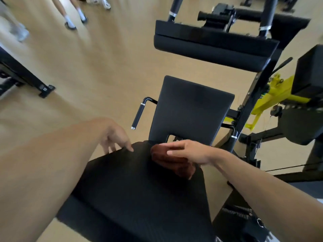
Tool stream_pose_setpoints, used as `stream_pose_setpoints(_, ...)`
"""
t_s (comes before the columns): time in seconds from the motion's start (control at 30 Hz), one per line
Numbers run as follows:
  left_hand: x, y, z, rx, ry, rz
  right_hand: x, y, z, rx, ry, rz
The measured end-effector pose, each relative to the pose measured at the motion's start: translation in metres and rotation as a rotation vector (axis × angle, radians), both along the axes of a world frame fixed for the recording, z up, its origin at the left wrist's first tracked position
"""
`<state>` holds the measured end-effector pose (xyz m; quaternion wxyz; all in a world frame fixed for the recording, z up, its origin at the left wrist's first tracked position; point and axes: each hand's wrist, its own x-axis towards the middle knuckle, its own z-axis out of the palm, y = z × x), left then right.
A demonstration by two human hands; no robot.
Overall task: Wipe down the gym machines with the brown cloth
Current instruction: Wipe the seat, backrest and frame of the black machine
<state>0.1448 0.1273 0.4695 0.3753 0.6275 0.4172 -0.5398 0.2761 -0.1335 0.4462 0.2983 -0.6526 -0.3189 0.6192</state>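
Note:
The brown cloth (173, 163) lies bunched on the far right part of a black textured back pad (139, 193) of a gym machine. My right hand (188, 151) presses flat on top of the cloth, fingers pointing left. My left hand (113, 135) rests at the pad's far left edge, fingers spread and touching the edge, holding nothing. Beyond the pad is the machine's black seat (190, 107), with a black side handle (139, 116) to its left.
A long black padded bar (213, 49) crosses above the seat. A yellow lever and black frame (272, 96) stand to the right. Another machine's base (22, 75) sits at the left. People's legs (73, 16) stand on the tan floor at the far left.

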Motion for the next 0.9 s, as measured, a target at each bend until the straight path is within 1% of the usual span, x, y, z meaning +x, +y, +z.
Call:
stream_pose_setpoints(0.03, -0.003, 0.005, 0.003, -0.032, 0.006, 0.038, -0.016, 0.008, -0.001, -0.017, -0.033, 0.105)
stream_pose_setpoints(0.07, -0.008, 0.012, 0.006, -0.063, -0.001, 0.064, -0.031, 0.017, -0.007, -0.023, -0.105, 0.163)
stream_pose_setpoints(0.13, -0.020, 0.025, 0.010, -0.128, -0.031, 0.098, -0.053, 0.036, -0.018, -0.033, -0.230, 0.089)
stream_pose_setpoints(0.2, -0.031, 0.033, 0.010, -0.152, -0.103, 0.145, -0.061, 0.049, -0.019, -0.059, -0.294, -0.008)
stream_pose_setpoints(0.27, -0.047, 0.043, 0.002, -0.162, -0.186, 0.194, -0.074, 0.061, -0.011, -0.054, -0.319, -0.031)
stream_pose_setpoints(0.33, -0.071, 0.061, -0.014, -0.176, -0.278, 0.275, -0.101, 0.078, 0.010, 0.030, -0.315, -0.011)
stream_pose_setpoints(0.4, -0.078, 0.061, -0.031, -0.161, -0.351, 0.301, -0.115, 0.068, 0.042, 0.171, -0.292, 0.019)
stream_pose_setpoints(0.43, -0.086, 0.065, -0.039, -0.147, -0.382, 0.319, -0.124, 0.068, 0.055, 0.203, -0.281, 0.047)
stream_pose_setpoints(0.5, -0.105, 0.075, -0.053, -0.111, -0.421, 0.319, -0.137, 0.076, 0.064, 0.191, -0.293, 0.049)
stream_pose_setpoints(0.57, -0.117, 0.084, -0.067, -0.086, -0.447, 0.324, -0.137, 0.090, 0.056, 0.143, -0.342, -0.004)
stream_pose_setpoints(0.7, -0.129, 0.095, -0.081, -0.081, -0.474, 0.314, -0.122, 0.134, 0.006, -0.087, -0.498, -0.115)
stream_pose_setpoints(0.73, -0.128, 0.095, -0.080, -0.082, -0.481, 0.313, -0.118, 0.143, -0.006, -0.129, -0.516, -0.123)
stream_pose_setpoints(0.8, -0.125, 0.098, -0.079, -0.101, -0.514, 0.308, -0.117, 0.150, -0.020, -0.173, -0.517, -0.063)
stream_pose_setpoints(0.83, -0.122, 0.099, -0.078, -0.115, -0.540, 0.304, -0.117, 0.154, -0.019, -0.185, -0.530, -0.046)
stream_pose_setpoints(0.9, -0.117, 0.102, -0.074, -0.138, -0.576, 0.307, -0.130, 0.150, 0.006, -0.166, -0.532, -0.044)
